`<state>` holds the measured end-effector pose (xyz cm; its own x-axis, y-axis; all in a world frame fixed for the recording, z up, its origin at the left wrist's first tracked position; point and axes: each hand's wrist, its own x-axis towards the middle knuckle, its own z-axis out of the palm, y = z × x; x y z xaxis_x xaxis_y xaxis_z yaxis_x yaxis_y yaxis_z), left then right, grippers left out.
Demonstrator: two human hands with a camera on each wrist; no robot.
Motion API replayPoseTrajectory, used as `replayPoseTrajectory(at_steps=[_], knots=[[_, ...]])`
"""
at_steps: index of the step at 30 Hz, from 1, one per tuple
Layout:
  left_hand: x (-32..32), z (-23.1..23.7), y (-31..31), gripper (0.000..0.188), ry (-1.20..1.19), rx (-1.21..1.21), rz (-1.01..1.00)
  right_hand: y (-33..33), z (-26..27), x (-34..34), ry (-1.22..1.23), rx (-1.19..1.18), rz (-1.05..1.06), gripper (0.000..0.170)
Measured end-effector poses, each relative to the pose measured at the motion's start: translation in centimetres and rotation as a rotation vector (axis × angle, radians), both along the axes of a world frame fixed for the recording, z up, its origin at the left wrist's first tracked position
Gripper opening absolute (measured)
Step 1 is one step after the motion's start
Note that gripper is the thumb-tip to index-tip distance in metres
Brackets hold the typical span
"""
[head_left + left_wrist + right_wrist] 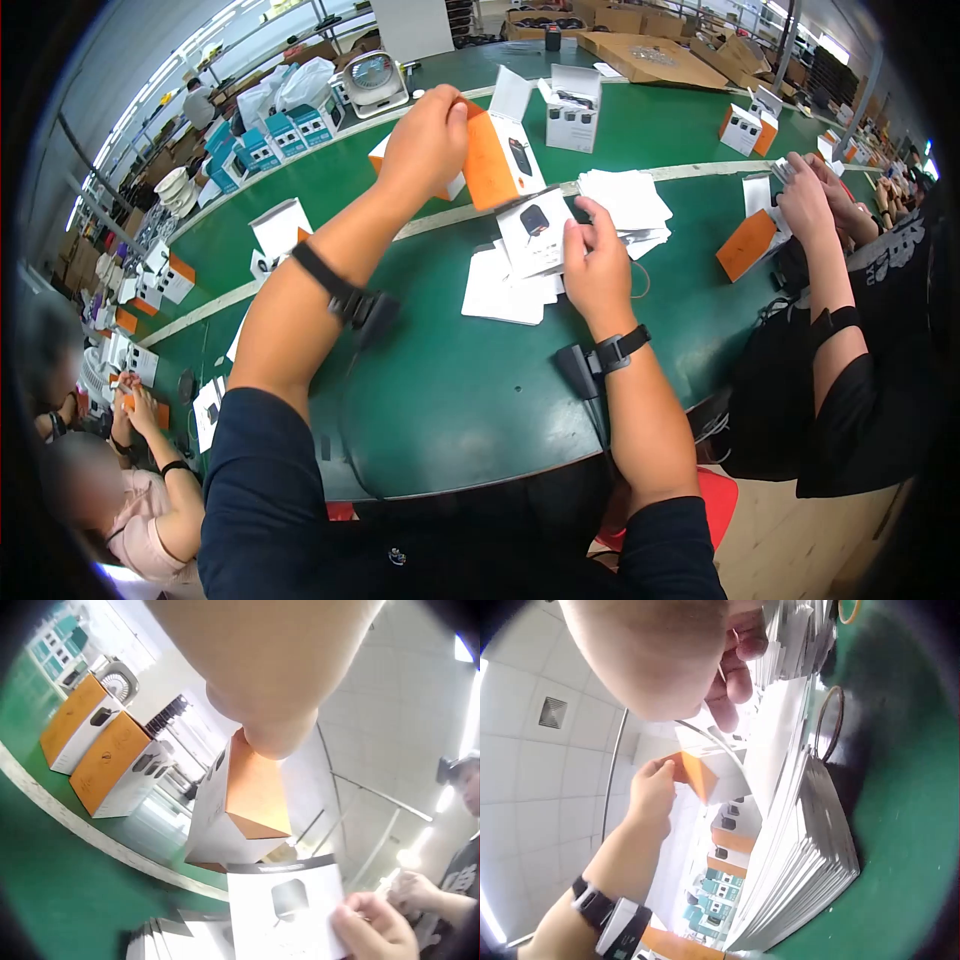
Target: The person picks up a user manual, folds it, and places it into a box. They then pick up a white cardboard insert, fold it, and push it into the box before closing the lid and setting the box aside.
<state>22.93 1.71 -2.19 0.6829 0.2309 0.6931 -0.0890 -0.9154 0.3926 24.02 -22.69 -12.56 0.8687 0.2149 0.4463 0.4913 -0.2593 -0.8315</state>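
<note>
My left hand [425, 140] grips a small orange-and-white box [500, 160] by its top edge, its white lid flap standing up. The box is tilted above the green table. A white leaflet [532, 232] printed with a dark device is pinched between the thumb and fingers of my right hand [597, 265]. In the left wrist view the leaflet [285, 911] is just below the bottom of the raised box [251, 795]. Under and beside my right hand lie stacks of white leaflets [500, 292], seen edge-on as a thick pile [795, 877] in the right wrist view.
An open white box [572, 115] with cables inside stands beyond the leaflets. A fan [375, 82] and teal boxes [285, 140] are at the back left. On the right, another person's hands [808, 195] work near an orange box [748, 245].
</note>
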Motion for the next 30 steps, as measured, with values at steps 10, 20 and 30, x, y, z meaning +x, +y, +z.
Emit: replayPoseTrajectory(at_steps=[10, 20, 30], knots=[[-20.9, -0.5, -3.3, 0.024, 0.038, 0.542, 0.029, 0.5, -1.4, 0.8, 0.228, 0.189, 0.189, 0.024], [-26.1, -2.1, -7.0, 0.039, -0.061, 0.218, -0.185, 0.1, 3.1, -7.2, 0.433, 0.729, 0.502, 0.043], [-30.5, -4.3, -9.1, 0.039, 0.357, -1.010, -0.720, -2.7, 3.2, -19.6, 0.224, 0.364, 0.583, 0.060]])
